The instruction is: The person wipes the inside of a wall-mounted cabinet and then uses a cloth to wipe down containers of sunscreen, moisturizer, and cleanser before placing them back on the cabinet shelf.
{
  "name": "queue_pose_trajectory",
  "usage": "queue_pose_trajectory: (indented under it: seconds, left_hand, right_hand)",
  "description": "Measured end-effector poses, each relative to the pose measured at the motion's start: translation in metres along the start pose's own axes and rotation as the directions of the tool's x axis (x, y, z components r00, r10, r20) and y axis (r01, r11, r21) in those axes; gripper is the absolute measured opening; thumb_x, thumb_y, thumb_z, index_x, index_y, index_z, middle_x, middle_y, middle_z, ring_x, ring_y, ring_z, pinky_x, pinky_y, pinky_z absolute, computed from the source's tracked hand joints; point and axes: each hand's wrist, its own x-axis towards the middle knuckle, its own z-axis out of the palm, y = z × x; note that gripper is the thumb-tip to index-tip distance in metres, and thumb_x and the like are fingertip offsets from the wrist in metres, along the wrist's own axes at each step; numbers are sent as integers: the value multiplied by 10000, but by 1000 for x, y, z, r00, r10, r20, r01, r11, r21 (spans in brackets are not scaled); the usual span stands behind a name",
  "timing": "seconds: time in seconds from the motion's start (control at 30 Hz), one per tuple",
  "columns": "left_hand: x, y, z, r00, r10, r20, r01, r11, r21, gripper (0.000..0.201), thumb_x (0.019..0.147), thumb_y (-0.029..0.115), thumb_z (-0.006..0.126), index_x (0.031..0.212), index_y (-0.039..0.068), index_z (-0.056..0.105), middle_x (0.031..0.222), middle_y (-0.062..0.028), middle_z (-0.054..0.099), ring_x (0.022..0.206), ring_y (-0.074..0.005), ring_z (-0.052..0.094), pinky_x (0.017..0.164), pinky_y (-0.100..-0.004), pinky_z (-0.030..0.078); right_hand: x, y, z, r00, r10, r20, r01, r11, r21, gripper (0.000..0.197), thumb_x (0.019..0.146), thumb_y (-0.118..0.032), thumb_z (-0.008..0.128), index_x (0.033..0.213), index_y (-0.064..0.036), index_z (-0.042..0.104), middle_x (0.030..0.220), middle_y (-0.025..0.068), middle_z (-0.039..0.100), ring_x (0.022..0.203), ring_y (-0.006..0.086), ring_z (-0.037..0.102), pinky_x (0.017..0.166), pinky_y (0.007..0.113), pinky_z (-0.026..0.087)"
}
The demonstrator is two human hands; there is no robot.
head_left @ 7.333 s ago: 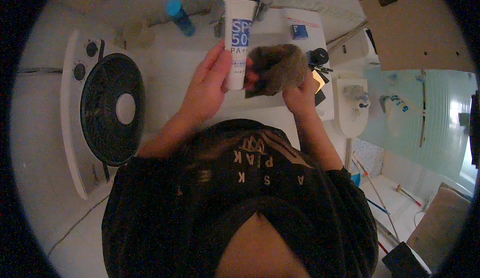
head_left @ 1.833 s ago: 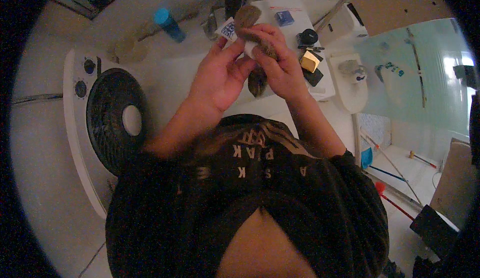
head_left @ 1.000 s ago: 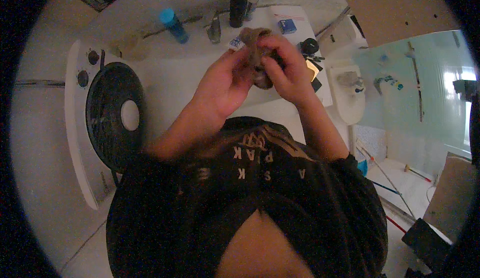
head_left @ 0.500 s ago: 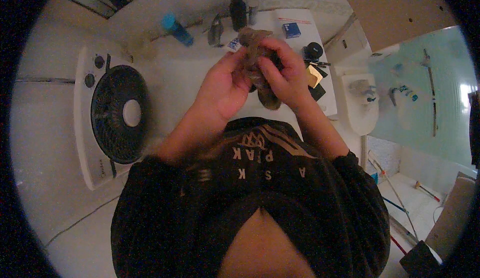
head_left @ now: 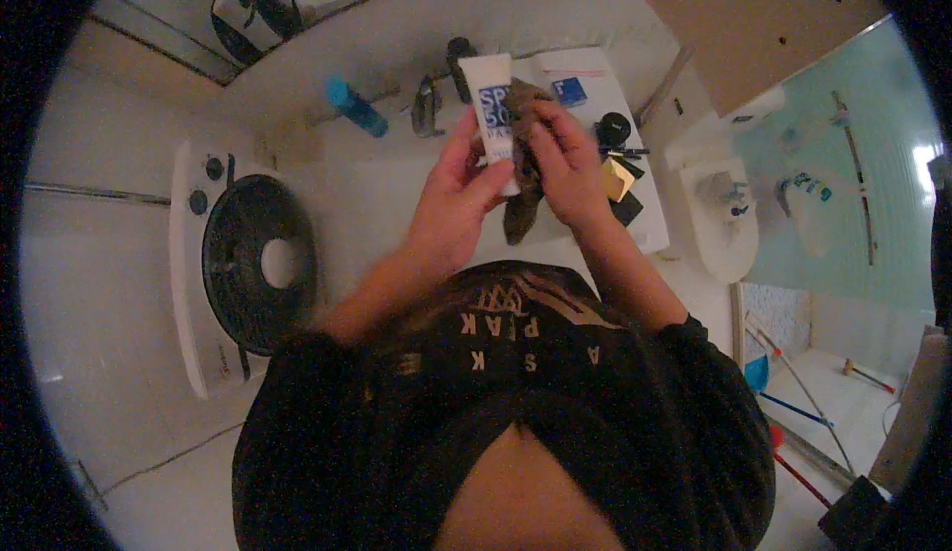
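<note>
My left hand [head_left: 456, 189] grips a white sunscreen tube [head_left: 489, 80] with a blue printed panel, its broad flat end pointing away from me. The thumb lies across the tube's lower part. In my right hand [head_left: 567, 159] is a bunched brown cloth [head_left: 523, 216], pressed against the tube's right side and hanging below the fingers. Both hands are closed and meet over the white tabletop in front of my chest. The cloth and fingers hide part of the tube's right edge.
At the back stand a blue bottle [head_left: 355, 108], a grey object [head_left: 427, 108] and a dark bottle [head_left: 459, 67]. On the right are a blue box [head_left: 569, 92], a round black jar [head_left: 613, 130] and a gold packet [head_left: 619, 180]. A fan [head_left: 260, 263] stands left, a washbasin [head_left: 719, 239] right.
The sunscreen tube, mostly covered by the cloth and hands before, now shows upright in my left hand. My right hand has shifted the cloth to the tube's right side. The whole view has tilted slightly.
</note>
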Motion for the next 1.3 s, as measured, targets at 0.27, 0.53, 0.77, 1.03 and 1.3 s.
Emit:
queue_pose_trajectory:
  seconds: [0.27, 0.53, 0.77, 1.03, 1.3]
  left_hand:
    - [3, -18, -7, 990, 142, 23, -141, 926, 350, 515, 826, 37, 568, 1285, -5, 337, 1010, -72, 566, 863, -121, 550, 767, -267, 463]
    - [-6, -7, -17, 987, -128, 98, 79, 916, 393, 410, 845, 86, 548, 1225, -10, 431, 968, -47, 570, 847, -119, 551, 751, -264, 464]
    - [-2, -6, -25, 980, -159, 122, 84, 878, 471, 365, 868, 94, 515, 1211, -14, 453, 938, -67, 599, 804, -138, 580, 747, -277, 487]
    - [-3, -14, -27, 993, -75, 93, 29, 907, 419, 365, 857, 101, 541, 1198, -8, 471, 933, -55, 602, 766, -113, 572, 686, -266, 483]
    - [5, -12, -38, 999, 29, 29, -41, 713, 700, 307, 796, 23, 549, 1102, -4, 536, 916, -54, 612, 815, -125, 573, 717, -268, 465]
  right_hand:
    - [4, -13, 10, 995, 30, 95, -50, 976, 212, 533, 820, -85, 562, 1301, -58, 335, 1056, 110, 545, 933, 161, 532, 822, 290, 439]
    - [42, -8, 6, 956, 293, -26, -242, 836, 492, 506, 835, -140, 575, 1295, -74, 374, 1020, 98, 571, 847, 164, 548, 742, 293, 468]
    - [25, 1, 14, 878, 435, 200, -474, 730, 492, 323, 860, -158, 560, 1154, -38, 500, 940, 37, 597, 787, 113, 571, 668, 261, 492]
    - [28, 22, 13, 803, 592, 67, -458, 541, 705, 270, 909, -284, 471, 1007, -46, 552, 856, 71, 620, 715, 180, 591, 642, 328, 493]
    - [-3, 6, 29, 972, 236, 26, -236, 949, 211, 415, 905, -314, 439, 1145, 20, 491, 1021, 151, 596, 918, 279, 579, 830, 397, 445]
